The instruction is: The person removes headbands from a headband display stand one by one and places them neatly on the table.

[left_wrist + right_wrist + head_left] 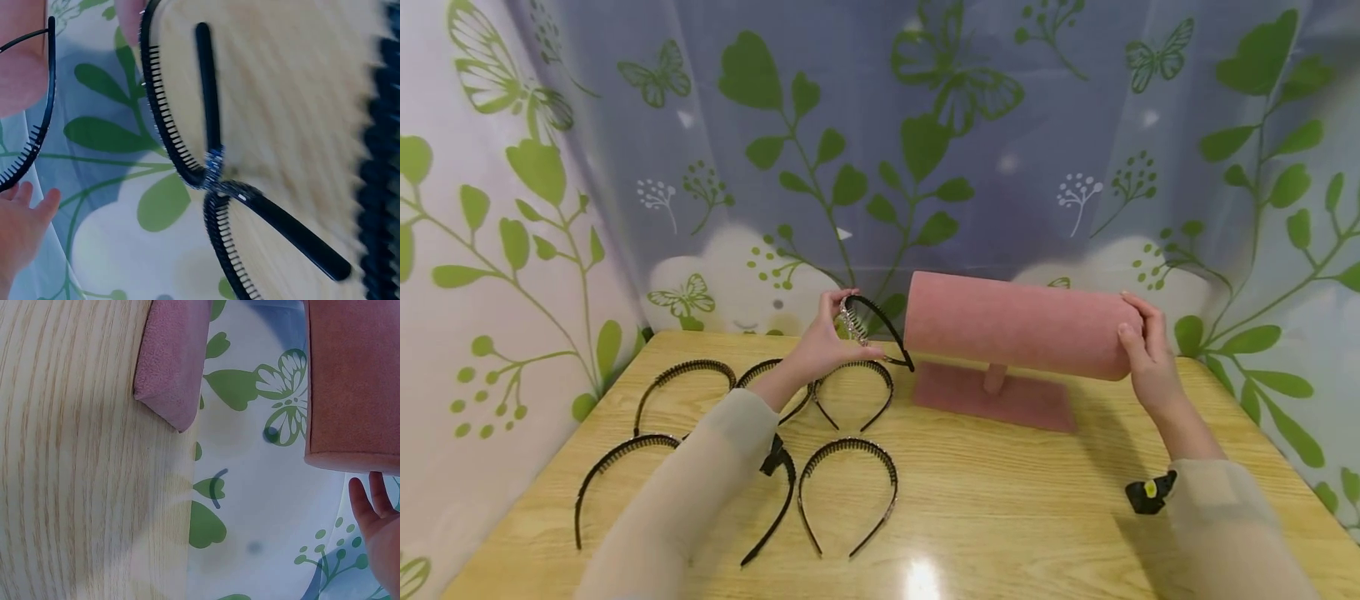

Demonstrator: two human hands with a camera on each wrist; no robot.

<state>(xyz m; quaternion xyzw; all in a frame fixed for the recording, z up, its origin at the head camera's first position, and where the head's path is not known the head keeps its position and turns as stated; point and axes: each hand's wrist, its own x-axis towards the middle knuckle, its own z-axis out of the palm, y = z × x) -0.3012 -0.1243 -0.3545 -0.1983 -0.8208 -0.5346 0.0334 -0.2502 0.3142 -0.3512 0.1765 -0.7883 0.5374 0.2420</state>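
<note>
My left hand holds a black toothed headband with a sparkling decorated side, above the back of the table. The band's free end points right, close to the left end of a pink T-bar display stand. At the stand's other end, my right hand grips the padded roll, thumb in front and fingers over the top. The right wrist view shows the roll above the stand's pink base. In the left wrist view the held headband is partly cut off.
Several black toothed headbands lie in two rows on the wooden table, among them a front one and a back left one. My left forearm hides parts of some. A leaf-and-butterfly curtain hangs behind and at both sides.
</note>
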